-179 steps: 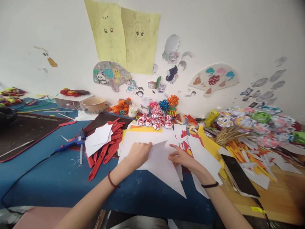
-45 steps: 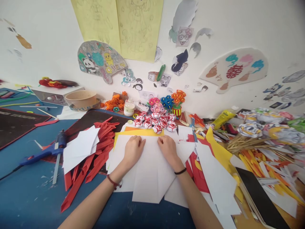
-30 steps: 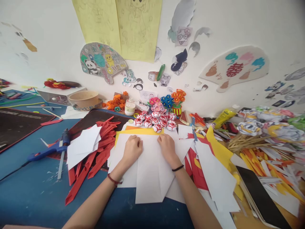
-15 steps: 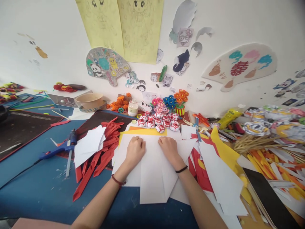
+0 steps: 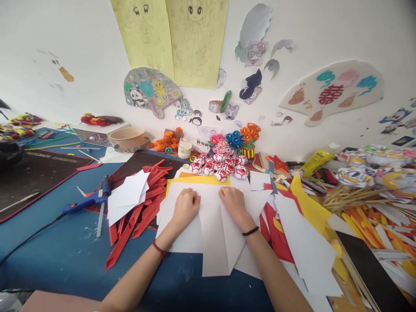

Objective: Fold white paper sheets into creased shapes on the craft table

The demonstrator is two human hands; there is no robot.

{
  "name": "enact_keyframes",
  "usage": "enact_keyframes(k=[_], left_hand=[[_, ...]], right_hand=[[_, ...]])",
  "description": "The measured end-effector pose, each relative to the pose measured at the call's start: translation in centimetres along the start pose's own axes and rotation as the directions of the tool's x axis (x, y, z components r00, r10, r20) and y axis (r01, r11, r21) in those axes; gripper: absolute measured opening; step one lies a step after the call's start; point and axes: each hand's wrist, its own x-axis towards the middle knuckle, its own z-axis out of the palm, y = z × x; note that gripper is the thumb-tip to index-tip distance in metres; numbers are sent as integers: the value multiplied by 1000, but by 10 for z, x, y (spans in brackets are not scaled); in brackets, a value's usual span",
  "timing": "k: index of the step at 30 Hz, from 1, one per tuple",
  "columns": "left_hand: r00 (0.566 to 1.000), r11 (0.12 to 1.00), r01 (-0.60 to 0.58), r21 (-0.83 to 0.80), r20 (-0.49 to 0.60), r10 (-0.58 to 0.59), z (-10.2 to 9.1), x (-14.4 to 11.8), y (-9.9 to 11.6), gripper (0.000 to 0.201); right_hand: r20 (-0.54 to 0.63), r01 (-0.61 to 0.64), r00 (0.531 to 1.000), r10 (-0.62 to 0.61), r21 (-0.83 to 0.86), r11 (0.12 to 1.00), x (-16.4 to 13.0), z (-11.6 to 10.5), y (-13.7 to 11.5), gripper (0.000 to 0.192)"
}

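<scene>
A folded sheet of white paper (image 5: 215, 247) lies in front of me with its near end over the blue table edge. My left hand (image 5: 186, 207) is closed at its far left part, thumb and fingers pressed together on the paper. Across from it, my right hand (image 5: 233, 203) is closed the same way near the far right part. A crease runs down the sheet between the hands, and its right portion slants outward. More white sheets (image 5: 182, 242) and a yellow sheet (image 5: 173, 185) lie underneath. The fingertips themselves are mostly hidden.
Red folded paper strips (image 5: 136, 221) and white squares (image 5: 127, 197) lie to the left, beside a blue glue gun (image 5: 94, 198). Red-and-white paper balls (image 5: 218, 167) stand behind. At right are cut white sheets (image 5: 305, 242), a black flat object (image 5: 367, 268) and wooden sticks (image 5: 351, 193).
The view has shifted slightly, so the scene sits a little further right. The near end of the folded sheet has slid right, and its left edge is further from my left hand.
</scene>
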Motion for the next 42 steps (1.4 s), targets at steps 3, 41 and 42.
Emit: enact_keyframes(k=[3, 41, 42], left_hand=[[999, 997, 48, -60, 2, -48, -4, 1, 1, 31], [992, 987, 81, -141, 112, -66, -7, -14, 8, 30], [994, 989, 72, -131, 95, -59, -5, -12, 8, 30]], right_hand=[[1, 0, 1000, 0, 6, 1000, 0, 1, 1, 26], [-55, -52, 997, 53, 36, 998, -24, -12, 1, 35], [-35, -52, 998, 53, 20, 998, -25, -13, 0, 34]])
